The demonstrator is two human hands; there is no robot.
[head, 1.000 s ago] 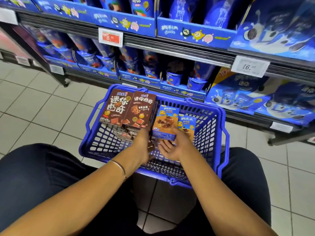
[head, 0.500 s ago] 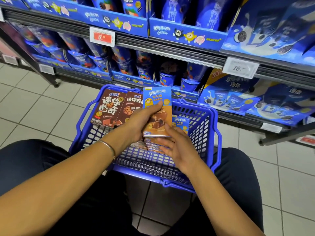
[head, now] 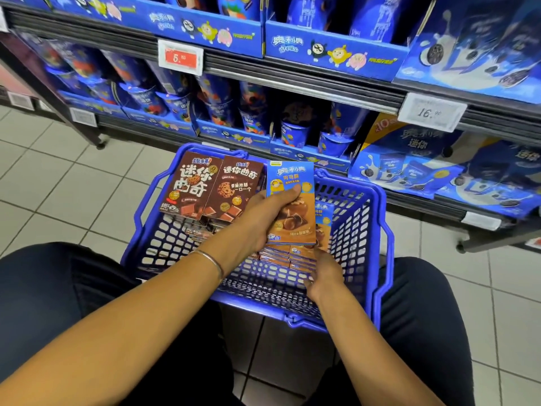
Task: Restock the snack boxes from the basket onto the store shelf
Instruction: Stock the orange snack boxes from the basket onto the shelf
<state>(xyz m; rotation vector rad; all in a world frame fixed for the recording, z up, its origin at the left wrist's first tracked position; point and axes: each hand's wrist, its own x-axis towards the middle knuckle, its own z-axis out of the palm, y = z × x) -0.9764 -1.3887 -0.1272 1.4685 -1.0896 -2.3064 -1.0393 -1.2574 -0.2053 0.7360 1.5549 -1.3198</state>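
L hand (head: 270,213) grips a blue-orange snack box (head: 295,227) upright over the blue basket (head: 251,304) – thumb across its front. R hand (head: 323,272) sits just below, low in the basket at the stack of flat boxes (head: 281,253). Its fingertips are hidden – can't tell if it grips. Two brown cookie boxes (head: 190,186) lean at the far-left end. The store shelf (head: 292,83) is just beyond.

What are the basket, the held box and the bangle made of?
The basket looks like moulded plastic, blue with a slight sheen: lattice walls and rim formed in one piece. The box looks like printed cardboard, semi-gloss: flat faces, sharp folded edges. The bangle is probably metal: thin, silvery, with a bright glint, though coated plastic cannot be ruled out.
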